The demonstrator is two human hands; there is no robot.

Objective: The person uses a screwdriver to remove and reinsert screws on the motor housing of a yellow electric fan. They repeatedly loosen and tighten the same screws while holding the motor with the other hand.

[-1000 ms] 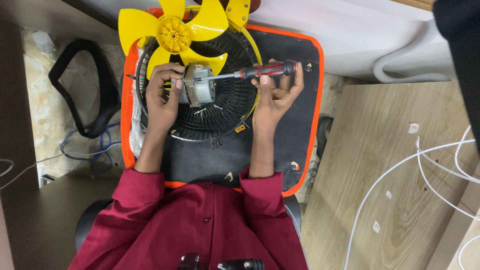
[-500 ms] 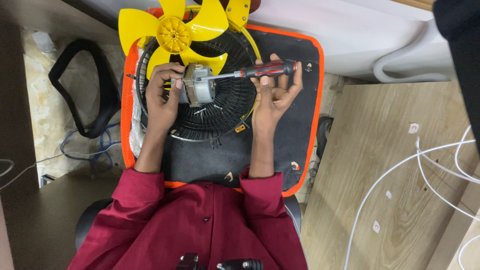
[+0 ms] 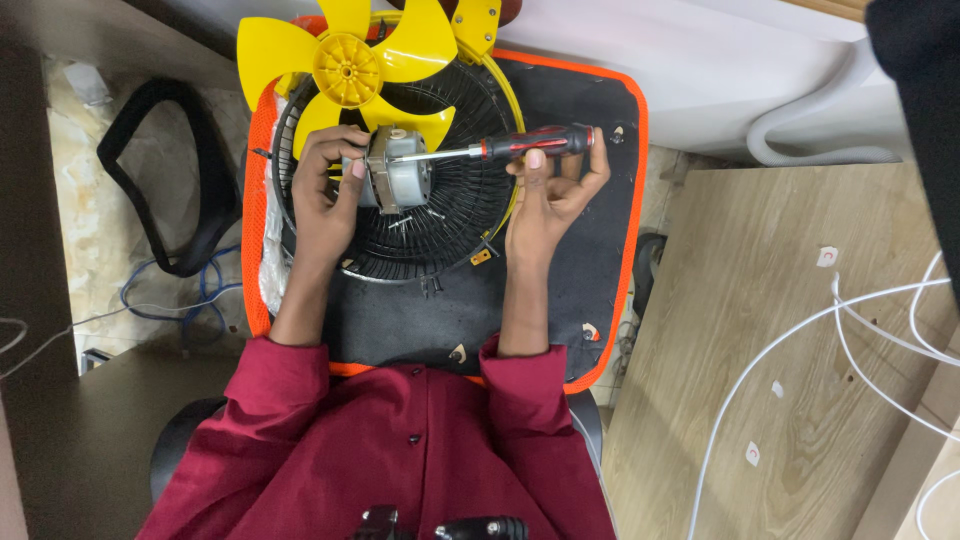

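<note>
Fingers (image 3: pixel 345 165) of left hand (image 3: pixel 325 205) grip grey motor (image 3: pixel 398 170) on black wire grille (image 3: pixel 440 215); right hand (image 3: pixel 545 195) clenches red-black screwdriver (image 3: pixel 530 143), tip at motor. Yellow fan blade (image 3: pixel 345 65) just behind, crowding motor. Black mat (image 3: pixel 600 250) underneath. Unchanged since earlier.

Both arms outstretched, left hand (image 3: pixel 328 185) curled closed, right hand (image 3: pixel 548 190) gripping, fingers wrapped.

The motor (image 3: pixel 398 180) sits on the fan grille (image 3: pixel 450 215), which lies on the mat (image 3: pixel 590 250). The fan blade (image 3: pixel 345 70) lies behind the motor. The screwdriver (image 3: pixel 500 148) extends rightward from the motor, between left hand (image 3: pixel 325 200) and right hand (image 3: pixel 545 200).
</note>
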